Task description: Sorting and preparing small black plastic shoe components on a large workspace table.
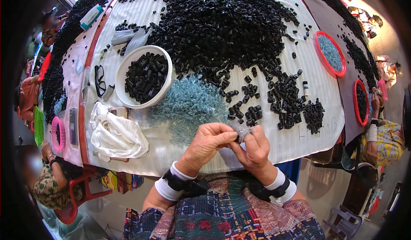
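My left hand [204, 142] is closed in a pinch, thumb against fingertips; what it pinches is too small to make out. Curled around a crumpled greyish see-through piece [241, 131], my right hand [255, 149] meets the left one at the table's near edge. Just beyond them spreads a heap of clear bluish small plastic pieces [192, 105]. To the right of that lie small clusters of short black cylindrical parts [284, 98] and a pile of smaller black parts [314, 116]. A white bowl [169, 75] of black parts stands at the heap's left.
A big mound of black parts [218, 30] covers the table's far side. A white cloth [115, 135], black-framed glasses [100, 80] and a phone [73, 126] lie left. Red-rimmed baskets [317, 41] stand right. Other people sit at both sides, one by a red chair [85, 188].
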Demonstrator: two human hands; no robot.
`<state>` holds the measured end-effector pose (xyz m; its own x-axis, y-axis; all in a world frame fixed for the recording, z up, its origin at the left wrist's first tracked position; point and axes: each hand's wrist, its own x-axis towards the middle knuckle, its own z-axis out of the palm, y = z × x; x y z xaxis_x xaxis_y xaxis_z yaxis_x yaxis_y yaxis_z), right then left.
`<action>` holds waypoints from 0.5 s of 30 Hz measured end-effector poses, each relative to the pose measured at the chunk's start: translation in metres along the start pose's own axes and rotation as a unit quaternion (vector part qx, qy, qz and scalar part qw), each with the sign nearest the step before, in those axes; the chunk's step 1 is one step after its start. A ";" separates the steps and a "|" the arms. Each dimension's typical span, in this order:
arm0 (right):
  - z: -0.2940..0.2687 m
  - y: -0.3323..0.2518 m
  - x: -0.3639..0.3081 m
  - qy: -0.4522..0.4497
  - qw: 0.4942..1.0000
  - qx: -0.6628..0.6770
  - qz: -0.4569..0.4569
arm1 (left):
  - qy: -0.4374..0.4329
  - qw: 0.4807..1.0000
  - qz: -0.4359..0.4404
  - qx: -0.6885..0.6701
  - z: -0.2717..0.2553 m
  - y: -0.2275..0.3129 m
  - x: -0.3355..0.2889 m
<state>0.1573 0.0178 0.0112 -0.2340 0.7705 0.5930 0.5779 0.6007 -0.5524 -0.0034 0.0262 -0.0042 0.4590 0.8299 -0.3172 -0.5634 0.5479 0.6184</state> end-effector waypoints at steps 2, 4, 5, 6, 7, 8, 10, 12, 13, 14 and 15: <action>0.005 0.003 -0.002 0.000 1.000 -0.008 -0.014 | -0.001 1.000 -0.011 -0.017 -0.001 0.000 0.000; 0.003 0.005 0.001 -0.008 1.000 -0.009 -0.014 | 0.003 1.000 -0.010 -0.007 0.000 0.003 -0.001; 0.003 0.006 0.001 -0.006 1.000 -0.007 -0.018 | 0.007 1.000 -0.009 0.002 0.001 0.004 -0.002; 0.002 0.008 0.003 -0.003 1.000 -0.004 -0.023 | 0.006 1.000 -0.006 0.004 0.002 0.005 -0.001; 0.001 0.007 0.006 -0.001 1.000 -0.004 -0.026 | 0.005 1.000 -0.006 0.001 0.003 0.006 -0.001; -0.001 0.005 0.010 0.010 1.000 -0.003 -0.024 | 0.004 1.000 -0.005 -0.001 0.005 0.008 -0.001; -0.005 0.004 0.011 0.023 1.000 -0.004 -0.020 | 0.018 1.000 -0.014 0.000 0.010 0.013 -0.003; -0.008 0.006 0.009 0.022 0.999 -0.002 -0.029 | 0.031 0.999 -0.023 0.001 0.012 0.015 -0.004; -0.010 0.005 0.009 0.023 0.999 -0.004 -0.030 | 0.021 0.999 -0.024 -0.002 0.012 0.015 -0.006; -0.011 0.003 0.010 0.015 1.000 0.002 -0.026 | 0.010 1.000 -0.026 -0.005 0.010 0.015 -0.007; -0.012 0.001 0.009 0.006 1.000 0.012 -0.022 | 0.010 1.000 -0.026 -0.004 0.008 0.016 -0.008</action>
<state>0.1652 0.0224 0.0235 -0.2490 0.7407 0.6240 0.5489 0.6387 -0.5393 -0.0105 0.0269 0.0138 0.4738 0.8027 -0.3622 -0.5448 0.5903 0.5956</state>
